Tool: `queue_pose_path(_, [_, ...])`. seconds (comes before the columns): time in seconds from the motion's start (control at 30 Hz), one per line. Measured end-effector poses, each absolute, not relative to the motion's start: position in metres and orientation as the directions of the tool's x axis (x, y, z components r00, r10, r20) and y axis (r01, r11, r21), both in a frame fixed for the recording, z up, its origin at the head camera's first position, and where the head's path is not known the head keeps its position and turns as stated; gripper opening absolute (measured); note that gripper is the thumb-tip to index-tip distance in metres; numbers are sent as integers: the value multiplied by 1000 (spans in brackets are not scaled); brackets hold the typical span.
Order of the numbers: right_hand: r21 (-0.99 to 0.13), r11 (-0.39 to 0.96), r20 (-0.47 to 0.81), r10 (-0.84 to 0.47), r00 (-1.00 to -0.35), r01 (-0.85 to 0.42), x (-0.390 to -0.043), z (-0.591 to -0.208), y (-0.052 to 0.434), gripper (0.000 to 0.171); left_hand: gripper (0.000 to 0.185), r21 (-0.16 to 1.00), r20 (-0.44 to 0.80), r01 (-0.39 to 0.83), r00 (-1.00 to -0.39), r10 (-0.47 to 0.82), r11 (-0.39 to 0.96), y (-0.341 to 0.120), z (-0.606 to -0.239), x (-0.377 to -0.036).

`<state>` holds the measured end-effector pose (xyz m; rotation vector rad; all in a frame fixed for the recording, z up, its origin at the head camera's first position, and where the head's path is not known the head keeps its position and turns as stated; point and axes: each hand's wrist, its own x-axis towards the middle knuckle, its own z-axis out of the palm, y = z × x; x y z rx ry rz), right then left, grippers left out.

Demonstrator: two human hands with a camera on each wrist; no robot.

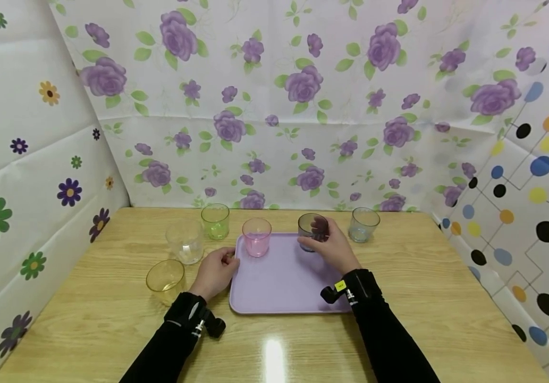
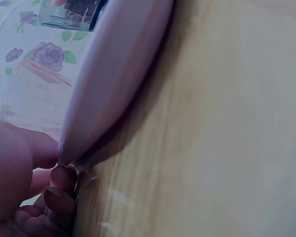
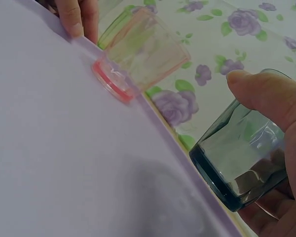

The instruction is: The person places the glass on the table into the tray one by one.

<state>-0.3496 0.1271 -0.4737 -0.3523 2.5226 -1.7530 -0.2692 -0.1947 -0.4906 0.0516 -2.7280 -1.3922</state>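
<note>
Right hand [image 1: 332, 246] wrapped around a smoky grey-blue transparent tumbler [image 1: 310, 232], thumb and fingers curled round its wall. Tumbler at the far right part of the flat lilac plastic tray [image 1: 281, 284]; in the right wrist view, same tumbler [image 3: 239, 168] tilted, its thick base just above or at the tray's far rim [image 3: 187, 163]; contact with the tray surface not possible to make out. Most of the fingers hidden behind the glass there, only the thumb [image 3: 266, 94] plain.

Left hand [image 1: 217, 271] at the tray's left edge, fingers bent and pinching the rim. From the left wrist camera, only fingertips [image 2: 59, 190] and part of the palm visible, pressed against the tray's edge [image 2: 113, 74]; rest of the hand cut off by the frame.

Pink transparent tumbler [image 1: 256, 237] upright on the tray's far left corner, well apart from the grey-blue one. Blurred and seen through the rim zone in the left wrist view [image 2: 34, 103].

Off the tray, on the light wooden table [image 1: 446, 298]: green transparent tumbler [image 1: 215, 221] behind, clear colourless tumbler [image 1: 185, 242] left of the tray, yellow transparent tumbler [image 1: 166, 278] just beside the left wrist, pale blue transparent tumbler [image 1: 364, 224] right of the held one. Contents of all glasses too faint to judge. Floral sheet [image 1: 274, 106] behind the table.
</note>
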Motion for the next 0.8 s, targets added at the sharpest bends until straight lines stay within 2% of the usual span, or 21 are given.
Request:
queue_pose_path(0.27, [-907,392,86,-192,-978,-157,-350,-475,120,91,42,814,54,10,-997,-59,581,-194,-489,-268])
queue_pose_path(0.5, [-924,349,85,-210,-974,-156,-353,-479,110,89,41,810,62,15,-996,-59,586,-195,-492,-269])
queue_pose_path(0.8, [-921,365,54,-236,-970,-140,-351,-484,103,93,41,812,61,17,-997,-56,583,-195,-490,-268])
